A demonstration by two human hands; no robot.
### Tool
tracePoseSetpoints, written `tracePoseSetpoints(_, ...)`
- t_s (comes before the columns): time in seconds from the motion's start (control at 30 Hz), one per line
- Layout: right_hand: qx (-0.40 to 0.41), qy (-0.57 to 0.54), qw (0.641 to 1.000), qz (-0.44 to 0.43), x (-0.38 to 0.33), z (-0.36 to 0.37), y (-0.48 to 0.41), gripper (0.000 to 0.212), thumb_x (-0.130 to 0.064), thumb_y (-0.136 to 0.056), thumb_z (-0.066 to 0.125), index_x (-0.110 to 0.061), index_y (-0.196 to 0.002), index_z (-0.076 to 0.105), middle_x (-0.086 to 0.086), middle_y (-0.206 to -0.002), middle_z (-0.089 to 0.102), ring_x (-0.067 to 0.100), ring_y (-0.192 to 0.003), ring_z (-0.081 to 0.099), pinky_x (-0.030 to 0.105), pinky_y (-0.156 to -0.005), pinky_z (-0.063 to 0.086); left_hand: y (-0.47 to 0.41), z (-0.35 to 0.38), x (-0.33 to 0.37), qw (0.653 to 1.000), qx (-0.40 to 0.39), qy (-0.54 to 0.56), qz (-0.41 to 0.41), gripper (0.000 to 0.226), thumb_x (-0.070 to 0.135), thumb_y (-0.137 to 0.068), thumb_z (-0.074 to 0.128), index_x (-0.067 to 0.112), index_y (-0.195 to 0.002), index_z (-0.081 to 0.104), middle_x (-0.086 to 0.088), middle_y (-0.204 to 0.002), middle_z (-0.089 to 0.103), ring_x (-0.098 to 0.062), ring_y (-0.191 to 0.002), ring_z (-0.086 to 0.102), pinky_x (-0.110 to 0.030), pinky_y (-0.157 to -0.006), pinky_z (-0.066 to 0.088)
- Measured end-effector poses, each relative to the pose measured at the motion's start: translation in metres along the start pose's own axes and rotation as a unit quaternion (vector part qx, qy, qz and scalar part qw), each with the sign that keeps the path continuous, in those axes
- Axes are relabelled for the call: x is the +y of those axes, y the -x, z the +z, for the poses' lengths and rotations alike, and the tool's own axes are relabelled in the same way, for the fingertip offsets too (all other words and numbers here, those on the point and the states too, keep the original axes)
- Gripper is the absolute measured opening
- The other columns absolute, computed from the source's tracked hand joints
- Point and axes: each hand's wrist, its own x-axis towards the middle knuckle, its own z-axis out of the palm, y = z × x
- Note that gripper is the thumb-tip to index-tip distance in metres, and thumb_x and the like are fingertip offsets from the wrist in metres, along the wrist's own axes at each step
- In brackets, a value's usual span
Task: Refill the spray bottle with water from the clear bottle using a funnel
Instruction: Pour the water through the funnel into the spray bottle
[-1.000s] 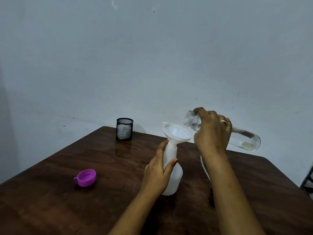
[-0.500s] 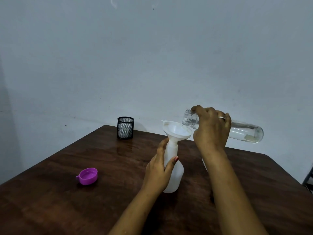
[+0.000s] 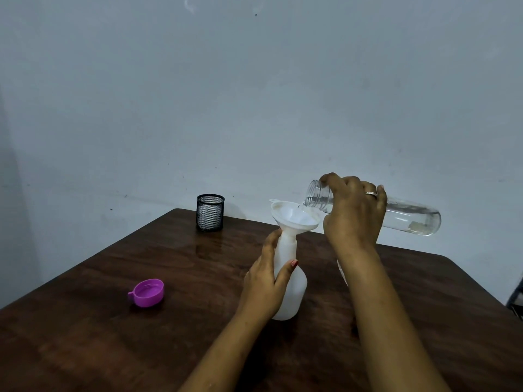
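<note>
Hands [image 3: 263, 287] [image 3: 352, 213] grip spray bottle [image 3: 294, 290] and tilted clear bottle [image 3: 410, 216].

head cam | looks forward-down | near table [image 3: 85, 335] | wall [image 3: 254, 94] behind

Bottles: two in all. One white spray bottle [image 3: 294, 292], one clear bottle [image 3: 410, 217].
Funnels: one, a white funnel [image 3: 294, 216].
Loose caps: one, a purple cap [image 3: 147, 292].
Mesh cups: one, a black mesh pen cup [image 3: 210, 213].
Tables: one, a dark wooden table [image 3: 113, 349].
Hands: two, left hand [image 3: 263, 287] and right hand [image 3: 352, 213], one grip per bottle.
Rings: one, a ring [image 3: 371, 193] on a right-hand finger.
Unsure: one pale strip [image 3: 341, 274] beside the right forearm, mostly hidden; kind cannot be told.
</note>
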Motion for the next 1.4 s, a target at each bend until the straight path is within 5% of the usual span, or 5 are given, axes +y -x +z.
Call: tracePoseSetpoints(1.4,0.010,-0.006,1.000,-0.003,-0.0001,-0.0071,-0.0012,0.056,0.011,-0.075,0.052,-0.029,-0.115,0.059,0.004,-0.113,0.061,0.028,-0.116,0.047,0.043,-0.117,0.008,0.0016,0.0004,0.0009,1.000,-0.005,-0.007,0.002,0.058,0.044,-0.092,0.046,0.038,-0.143,0.017,0.010,-0.145,0.041,-0.012,-0.127,0.045,-0.045,-0.104,0.039)
